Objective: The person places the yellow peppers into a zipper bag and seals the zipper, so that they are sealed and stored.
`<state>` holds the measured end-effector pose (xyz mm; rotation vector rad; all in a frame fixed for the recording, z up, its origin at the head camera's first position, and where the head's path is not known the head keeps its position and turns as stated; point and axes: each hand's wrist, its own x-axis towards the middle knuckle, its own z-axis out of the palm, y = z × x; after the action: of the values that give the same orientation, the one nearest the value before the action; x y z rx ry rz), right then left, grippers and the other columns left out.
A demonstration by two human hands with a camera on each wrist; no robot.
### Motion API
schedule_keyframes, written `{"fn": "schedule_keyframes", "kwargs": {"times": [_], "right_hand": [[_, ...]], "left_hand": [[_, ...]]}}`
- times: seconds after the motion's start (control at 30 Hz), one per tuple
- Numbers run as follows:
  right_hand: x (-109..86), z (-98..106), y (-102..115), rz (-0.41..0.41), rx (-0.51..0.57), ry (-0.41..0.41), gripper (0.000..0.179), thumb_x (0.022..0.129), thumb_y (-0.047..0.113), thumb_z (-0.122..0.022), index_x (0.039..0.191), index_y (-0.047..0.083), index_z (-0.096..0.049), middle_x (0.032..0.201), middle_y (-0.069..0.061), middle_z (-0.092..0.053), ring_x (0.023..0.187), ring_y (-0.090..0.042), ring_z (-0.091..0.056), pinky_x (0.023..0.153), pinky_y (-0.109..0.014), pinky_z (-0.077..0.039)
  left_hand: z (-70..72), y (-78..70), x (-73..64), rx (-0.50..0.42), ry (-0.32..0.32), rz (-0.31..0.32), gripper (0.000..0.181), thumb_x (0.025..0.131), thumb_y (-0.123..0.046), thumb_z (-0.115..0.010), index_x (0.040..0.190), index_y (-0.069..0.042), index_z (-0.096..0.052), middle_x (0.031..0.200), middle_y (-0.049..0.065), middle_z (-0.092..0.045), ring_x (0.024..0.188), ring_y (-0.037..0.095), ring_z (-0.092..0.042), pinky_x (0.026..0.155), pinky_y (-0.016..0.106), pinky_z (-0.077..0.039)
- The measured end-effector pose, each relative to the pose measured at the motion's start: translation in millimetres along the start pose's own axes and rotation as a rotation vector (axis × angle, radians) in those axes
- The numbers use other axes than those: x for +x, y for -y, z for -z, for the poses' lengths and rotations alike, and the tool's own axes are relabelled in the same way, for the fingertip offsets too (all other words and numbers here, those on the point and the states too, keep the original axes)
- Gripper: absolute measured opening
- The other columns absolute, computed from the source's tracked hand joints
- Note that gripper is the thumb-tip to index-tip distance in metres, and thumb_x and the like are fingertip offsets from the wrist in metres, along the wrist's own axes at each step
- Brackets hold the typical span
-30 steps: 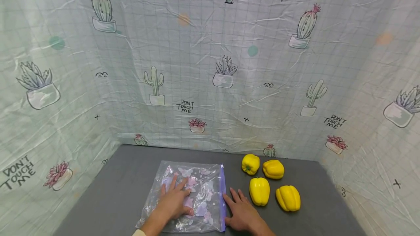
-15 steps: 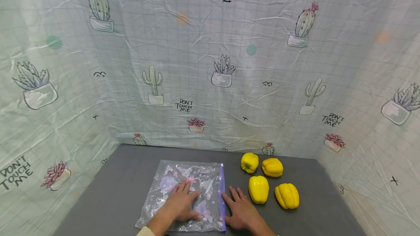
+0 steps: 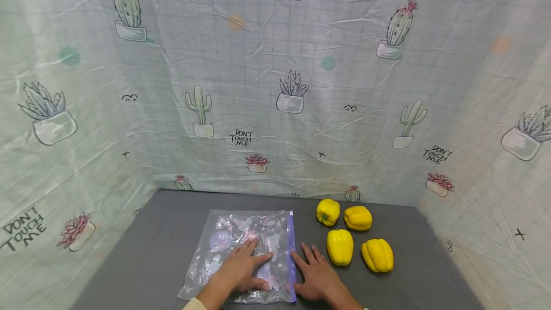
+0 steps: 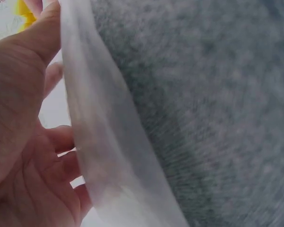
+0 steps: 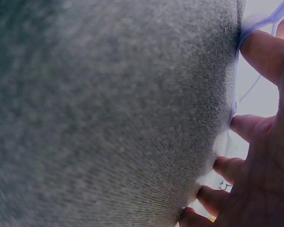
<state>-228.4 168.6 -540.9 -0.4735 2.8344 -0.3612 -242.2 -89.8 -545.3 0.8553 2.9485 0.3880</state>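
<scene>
A clear zip bag [image 3: 200, 271] printed with pink and purple shapes lies flat on the dark table, its purple zip strip [image 3: 291, 238] on the right side. My left hand [image 3: 241, 269] rests on top of it, right of its middle, fingers spread. In the left wrist view the bag's film [image 4: 113, 156] runs along the fingers. Beside the strip my right hand [image 3: 317, 277] lies on the table with extended fingers; thumb and index fingertip touch the strip. The right wrist view shows the thumb [image 5: 267, 54] against the purple strip [image 5: 262, 23].
Several yellow bell peppers [image 3: 340, 248] sit right of the bag, the nearest one just past my right fingertips. The grey table [image 3: 142, 252] is walled on its back and sides by a cactus-print sheet [image 3: 267, 51].
My left hand has slid to the right over the bag, nearer the zip strip. My right hand stays at the strip. The bag and peppers keep their places.
</scene>
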Motion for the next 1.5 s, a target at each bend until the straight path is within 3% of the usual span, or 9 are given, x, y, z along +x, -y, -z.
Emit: {"fn": "schedule_keyframes", "kwargs": {"times": [0.2,0.37,0.63,0.77,0.9,1.03,1.23,1.4,1.5], "right_hand": [[1.0,1,0,0.002,0.007,-0.013,0.079,0.087,0.048,-0.074,0.157,0.023,-0.047,0.166,-0.019,-0.038,0.152,-0.051,-0.034,0.120,-0.068,-0.032],[-0.8,1,0,0.002,0.019,-0.018,0.080,0.087,0.049,-0.075,0.157,0.021,-0.048,0.165,-0.020,-0.039,0.152,-0.052,-0.034,0.119,-0.069,-0.033],[-1.0,0,0,-0.003,0.024,0.006,0.078,0.088,0.048,-0.075,0.157,0.021,-0.048,0.166,-0.020,-0.038,0.152,-0.052,-0.034,0.118,-0.069,-0.035],[-0.5,1,0,-0.014,0.022,0.008,0.078,0.088,0.048,-0.075,0.156,0.022,-0.049,0.166,-0.019,-0.038,0.153,-0.051,-0.033,0.118,-0.070,-0.034],[-1.7,1,-1,-0.003,0.011,-0.007,0.077,0.088,0.048,-0.076,0.155,0.021,-0.050,0.165,-0.020,-0.039,0.151,-0.052,-0.035,0.116,-0.070,-0.036],[-2.3,0,0,0.010,0.007,-0.025,0.077,0.088,0.048,-0.076,0.155,0.020,-0.050,0.164,-0.021,-0.040,0.151,-0.053,-0.035,0.115,-0.070,-0.037],[-0.7,-1,0,0.011,0.011,-0.019,0.078,0.087,0.048,-0.076,0.155,0.019,-0.050,0.165,-0.021,-0.039,0.151,-0.052,-0.035,0.116,-0.070,-0.037],[0.4,0,-1,0.000,0.020,0.005,0.078,0.088,0.049,-0.076,0.155,0.020,-0.049,0.165,-0.020,-0.038,0.152,-0.053,-0.034,0.116,-0.071,-0.036],[-0.5,1,0,-0.006,0.023,0.007,0.079,0.087,0.050,-0.075,0.156,0.021,-0.049,0.166,-0.020,-0.038,0.152,-0.052,-0.033,0.117,-0.071,-0.036]], "left_hand": [[3.9,3.6,6.5,-0.027,-0.094,-0.022,0.058,0.079,-0.057,-0.082,0.122,-0.019,-0.078,0.143,0.028,-0.060,0.131,0.045,-0.060,0.108,0.056,-0.051],[-0.5,-7.4,16.9,0.050,-0.174,0.030,0.051,0.076,-0.060,-0.082,0.099,-0.015,-0.077,0.113,0.015,-0.069,0.103,0.033,-0.068,0.081,0.054,-0.059],[-9.5,-26.6,27.1,0.028,-0.074,0.215,0.080,0.072,-0.051,-0.086,0.145,-0.042,-0.056,0.140,0.026,-0.057,0.130,0.052,-0.056,0.090,0.081,-0.046],[-1.8,-34.3,34.1,-0.016,0.014,0.253,0.092,0.074,-0.042,-0.089,0.151,-0.059,-0.041,0.156,0.026,-0.048,0.137,0.061,-0.048,0.088,0.089,-0.041],[7.0,-43.5,43.0,-0.031,0.067,0.297,0.104,0.070,-0.032,-0.096,0.151,-0.062,-0.037,0.158,0.025,-0.046,0.130,0.064,-0.053,0.081,0.088,-0.045],[12.7,-49.5,50.2,-0.005,0.058,0.319,0.111,0.061,-0.026,-0.101,0.151,-0.053,-0.042,0.150,0.025,-0.053,0.116,0.060,-0.062,0.074,0.083,-0.051],[15.5,-50.5,52.9,-0.001,-0.004,0.313,0.098,0.052,-0.030,-0.104,0.133,-0.021,-0.050,0.121,0.022,-0.061,0.097,0.051,-0.069,0.073,0.076,-0.055],[14.5,-45.9,56.4,-0.056,-0.011,0.292,0.080,0.079,-0.054,-0.085,0.137,-0.008,-0.055,0.130,0.027,-0.063,0.105,0.052,-0.069,0.089,0.066,-0.056],[8.5,-48.6,59.2,-0.131,-0.056,0.374,0.073,0.091,-0.061,-0.070,0.138,-0.006,-0.060,0.136,0.027,-0.062,0.113,0.057,-0.065,0.088,0.075,-0.053]]}}
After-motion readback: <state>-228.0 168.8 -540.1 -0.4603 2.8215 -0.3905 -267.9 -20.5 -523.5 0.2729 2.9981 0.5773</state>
